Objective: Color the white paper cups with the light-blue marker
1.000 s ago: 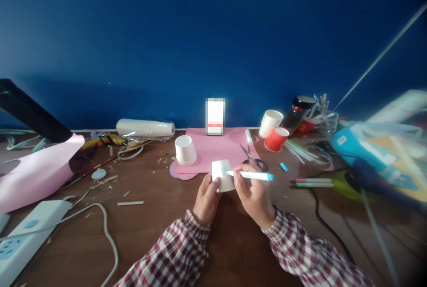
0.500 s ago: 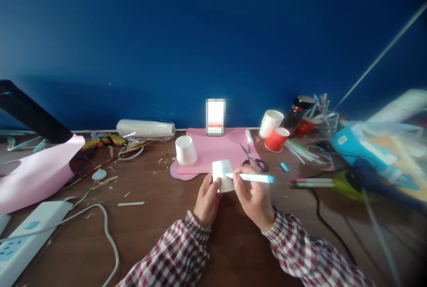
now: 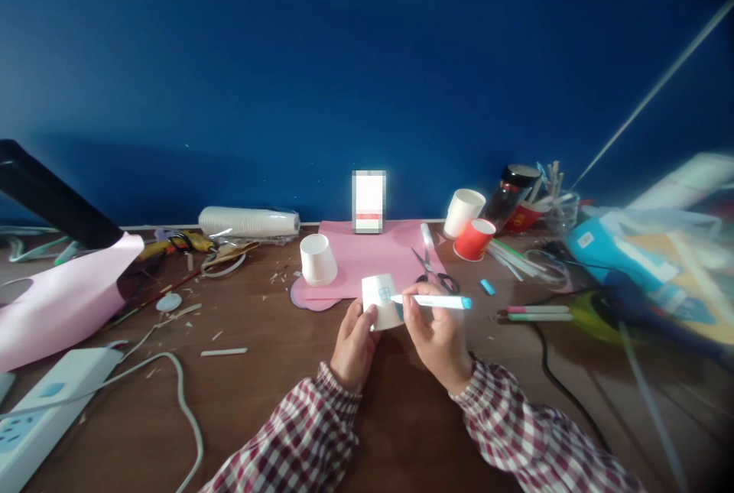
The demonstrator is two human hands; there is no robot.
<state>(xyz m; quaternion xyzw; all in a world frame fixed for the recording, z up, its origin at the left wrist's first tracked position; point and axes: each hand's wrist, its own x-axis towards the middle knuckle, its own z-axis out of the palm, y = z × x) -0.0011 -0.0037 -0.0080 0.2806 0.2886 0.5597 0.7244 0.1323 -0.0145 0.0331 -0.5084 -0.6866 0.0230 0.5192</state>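
Note:
My left hand [image 3: 354,340] is closed around the lower left side of a white paper cup [image 3: 375,313], thumb on its front. A small blue window-like grid is drawn on the cup's face. Between the fingers of my right hand [image 3: 439,340] is a white marker [image 3: 439,301] with a light-blue end. Its tip points left and lies at or very near the drawing; contact cannot be made out. Just beyond, black-handled scissors [image 3: 446,280] lie partly on a pink sheet [image 3: 367,256]. A small blue marker cap [image 3: 487,287] lies to the right.
Another white cup [image 3: 317,260] stands left on the pink sheet's edge. At the back right are stacked white cups [image 3: 464,212], a red cup [image 3: 474,241] and a dark jar [image 3: 510,199]. Markers [image 3: 539,314] lie right; a power strip [image 3: 57,409] and cable occupy the left.
The marker has tilted slightly closer to level, and my right hand has shifted a little. The blue grid's outline looks fuller. My left hand still grips the cup.

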